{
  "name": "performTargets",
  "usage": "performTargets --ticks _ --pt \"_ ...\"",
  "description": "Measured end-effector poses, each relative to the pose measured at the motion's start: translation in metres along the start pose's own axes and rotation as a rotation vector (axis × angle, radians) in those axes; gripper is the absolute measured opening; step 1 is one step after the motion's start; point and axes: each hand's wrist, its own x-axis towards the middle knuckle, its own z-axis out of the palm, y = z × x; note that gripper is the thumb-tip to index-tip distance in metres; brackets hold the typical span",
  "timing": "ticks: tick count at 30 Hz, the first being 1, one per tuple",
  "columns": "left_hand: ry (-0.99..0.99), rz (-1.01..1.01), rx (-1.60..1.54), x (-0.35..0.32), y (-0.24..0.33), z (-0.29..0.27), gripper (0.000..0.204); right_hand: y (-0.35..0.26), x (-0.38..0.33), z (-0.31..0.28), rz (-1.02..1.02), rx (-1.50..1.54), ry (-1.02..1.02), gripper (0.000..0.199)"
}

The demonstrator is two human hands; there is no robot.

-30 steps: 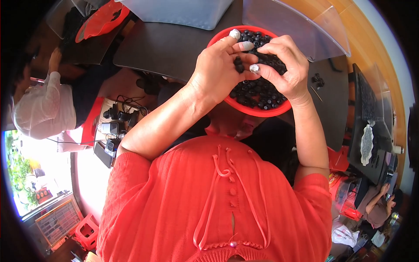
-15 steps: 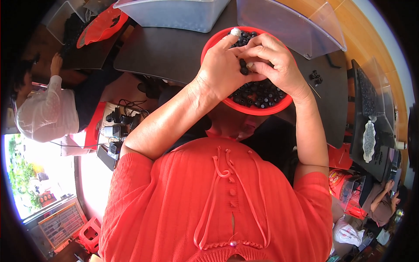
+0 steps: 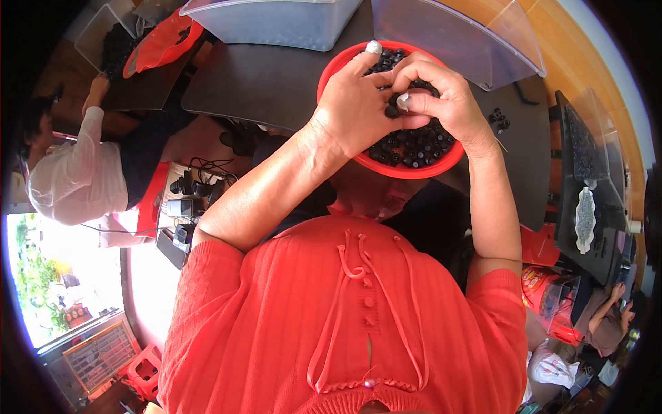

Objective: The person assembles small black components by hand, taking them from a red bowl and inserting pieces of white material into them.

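Both of my hands are over a red plastic basin [image 3: 433,172] heaped with small round black parts [image 3: 417,150]. My left hand [image 3: 348,103] is curled, its fingers closed around small black pieces [image 3: 392,109] that show beside my right thumb. One left fingertip has a white wrapping [image 3: 374,47] and points away from me. My right hand [image 3: 448,96] meets the left, thumb and fingers bent in a pinch, with a whitish wrap [image 3: 403,102] on the thumb tip. What lies between the right fingertips is too small and covered to make out.
Two clear plastic bins [image 3: 276,24] [image 3: 469,48] stand behind the basin on the dark table [image 3: 241,79]. A small pile of black parts [image 3: 498,121] lies right of it. Left, a person in white [image 3: 79,169] works near another red basin [image 3: 164,45]. Chargers and cables [image 3: 186,207] sit on a stool.
My right hand has shifted slightly right, and its wrapped thumb tip now shows more clearly against the black pieces. My left hand stays nearly still. The person at left has moved an arm.
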Motion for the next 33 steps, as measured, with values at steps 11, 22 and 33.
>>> performTargets --ticks 11,22,33 --pt "0.069 -0.032 0.275 -0.008 -0.004 -0.018 0.025 0.009 -0.002 -0.012 -0.08 -0.08 0.076 0.013" --pt "-0.026 0.034 0.172 -0.008 -0.006 -0.018 0.02 0.012 -0.001 -0.003 -0.047 0.152 0.128 0.013" --pt "0.181 0.085 0.242 -0.012 -0.008 -0.015 0.023 0.007 0.003 0.004 -0.401 -0.402 0.229 0.022"
